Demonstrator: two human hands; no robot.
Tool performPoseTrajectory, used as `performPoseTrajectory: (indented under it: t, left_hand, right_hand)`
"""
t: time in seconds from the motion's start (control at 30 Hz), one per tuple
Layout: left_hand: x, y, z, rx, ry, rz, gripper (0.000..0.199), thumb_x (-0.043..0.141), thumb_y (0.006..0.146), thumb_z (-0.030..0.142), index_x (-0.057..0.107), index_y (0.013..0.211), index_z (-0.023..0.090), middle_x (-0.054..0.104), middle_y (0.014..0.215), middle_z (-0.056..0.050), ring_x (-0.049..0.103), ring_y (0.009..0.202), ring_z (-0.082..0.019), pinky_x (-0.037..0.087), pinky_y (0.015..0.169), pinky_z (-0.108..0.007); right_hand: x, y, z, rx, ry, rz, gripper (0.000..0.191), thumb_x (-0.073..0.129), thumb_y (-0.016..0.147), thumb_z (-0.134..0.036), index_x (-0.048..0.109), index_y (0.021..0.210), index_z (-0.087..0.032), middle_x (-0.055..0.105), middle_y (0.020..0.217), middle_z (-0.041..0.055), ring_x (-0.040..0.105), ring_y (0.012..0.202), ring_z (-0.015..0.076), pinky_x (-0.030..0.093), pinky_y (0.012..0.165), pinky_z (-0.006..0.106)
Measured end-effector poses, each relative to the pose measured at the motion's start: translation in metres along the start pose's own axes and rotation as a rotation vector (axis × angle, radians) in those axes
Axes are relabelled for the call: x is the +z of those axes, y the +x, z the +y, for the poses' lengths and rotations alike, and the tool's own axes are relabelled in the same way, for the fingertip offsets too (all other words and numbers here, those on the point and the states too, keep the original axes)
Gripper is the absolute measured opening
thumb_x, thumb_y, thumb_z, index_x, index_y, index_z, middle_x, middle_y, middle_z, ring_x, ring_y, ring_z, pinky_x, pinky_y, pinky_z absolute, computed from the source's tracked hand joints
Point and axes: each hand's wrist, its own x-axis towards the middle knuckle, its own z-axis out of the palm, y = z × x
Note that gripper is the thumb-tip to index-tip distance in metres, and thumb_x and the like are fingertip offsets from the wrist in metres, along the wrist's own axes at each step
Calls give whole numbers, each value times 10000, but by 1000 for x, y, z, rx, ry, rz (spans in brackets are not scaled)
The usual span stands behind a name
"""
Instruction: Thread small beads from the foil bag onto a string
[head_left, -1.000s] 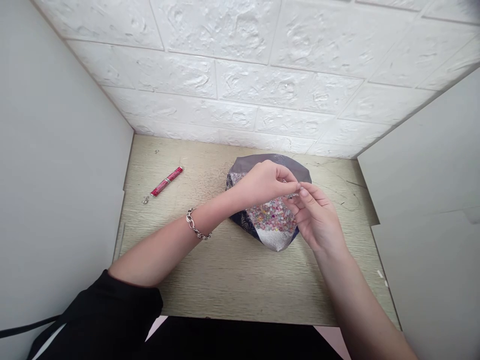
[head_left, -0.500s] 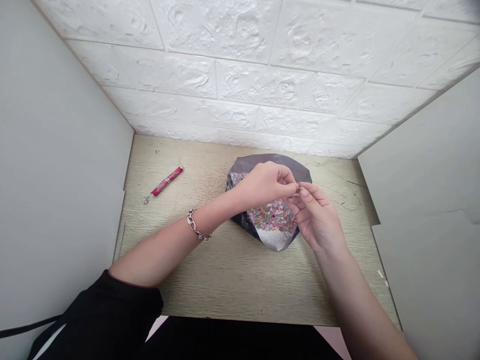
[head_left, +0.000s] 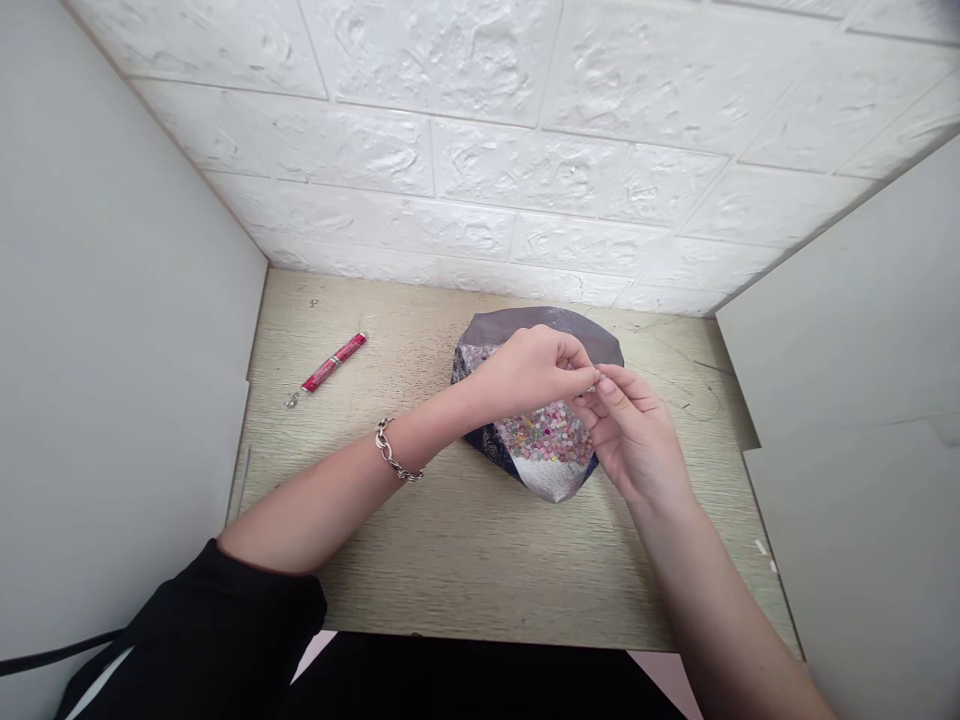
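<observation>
A dark pouch (head_left: 555, 480) with a grey and silvery lining lies open on the table, full of small multicoloured beads (head_left: 544, 432). Above its right side my left hand (head_left: 541, 362) is closed in a pinch, its fingertips meeting those of my right hand (head_left: 634, 425). The right hand's thumb and forefinger are pinched too. Whatever sits between the fingertips is too small to name. A silver chain bracelet (head_left: 390, 455) circles my left wrist.
On the table (head_left: 450, 560), a red tube-like item (head_left: 334, 362) lies at the left, with small shiny pieces (head_left: 292, 400) near it. Thin threads (head_left: 686, 362) lie at the back right. A white brick-patterned wall (head_left: 480, 160) stands behind, with pale panels on both sides.
The fingertips of both hands have shifted very slightly against each other. Pouch, beads and red item have not moved.
</observation>
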Motion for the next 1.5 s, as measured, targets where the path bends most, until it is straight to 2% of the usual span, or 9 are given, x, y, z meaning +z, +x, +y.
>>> performPoseTrajectory:
  t: [0.27, 0.53, 0.77, 0.87, 1.0, 1.13, 1.27, 1.4, 1.5]
  left_hand:
    - [-2, 3, -7, -59, -149, -133, 272, 493, 705, 358, 621, 631, 129, 436, 495, 36, 317, 452, -33, 248, 445, -193]
    - [-4, 4, -12, -169, -343, -254, 303, 552, 674, 443, 598, 671, 143, 242, 441, 70, 200, 385, -23, 127, 400, -208]
    - [-8, 3, -10, -200, -452, -347, 209, 553, 681, 368, 539, 664, 160, 275, 472, 67, 202, 372, -17, 108, 378, -208]
    - [-12, 2, -8, -215, -445, -388, 156, 525, 688, 320, 522, 676, 164, 372, 528, 51, 261, 373, -14, 142, 369, -200]
    - [-15, 2, -9, -204, -381, -427, 137, 475, 685, 294, 518, 666, 165, 519, 656, 13, 407, 415, -30, 225, 377, -196]
    - [-17, 4, -12, -181, -324, -428, 156, 448, 686, 299, 525, 651, 167, 555, 692, 2, 459, 452, -45, 256, 393, -200]
    - [-17, 3, -11, -178, -290, -407, 164, 446, 686, 303, 526, 647, 166, 552, 681, -2, 450, 454, -45, 254, 396, -201]
    - [-20, 2, -6, -155, -292, -465, 163, 444, 697, 307, 525, 676, 166, 544, 680, 7, 435, 456, -39, 267, 403, -193]
    - [-23, 1, -4, -162, -267, -489, 165, 440, 711, 316, 521, 716, 173, 540, 690, 15, 440, 470, -40, 277, 412, -188]
  right_hand:
    - [-4, 1, 3, -104, -115, 15, 148, 701, 614, -265, 649, 748, -230, 621, 699, -24, 563, 607, 92, 506, 663, 291]
    - [-9, -2, -2, -473, -640, 55, 78, 637, 690, -262, 676, 757, -253, 609, 852, 4, 557, 826, 159, 446, 775, 337]
    - [-5, -6, -3, -637, -759, 96, 49, 600, 722, -240, 649, 727, -241, 611, 796, 13, 551, 794, 163, 434, 751, 327]
    - [-6, -6, -8, -565, -537, 63, 31, 594, 731, -263, 621, 725, -247, 607, 826, 3, 562, 817, 158, 432, 787, 346]
    - [-16, -3, -29, -248, -22, -40, 58, 568, 741, -326, 567, 726, -270, 602, 830, -30, 582, 769, 128, 477, 759, 333]
    - [-31, 0, -48, -112, 136, -48, 105, 614, 656, -211, 550, 725, -257, 366, 494, -74, 283, 349, 48, 374, 367, 181]
    - [-32, -4, -43, -294, -313, -44, 217, 596, 694, -386, 572, 892, -299, 253, 410, -85, 161, 325, 66, 140, 305, 212]
    - [-26, -8, -27, -638, -1151, -95, 256, 660, 654, -282, 639, 909, -294, 545, 529, -34, 446, 449, 98, 304, 422, 238]
    - [-24, -8, -22, -708, -1272, -121, 98, 584, 734, -259, 664, 790, -274, 648, 706, -9, 553, 580, 128, 382, 515, 252]
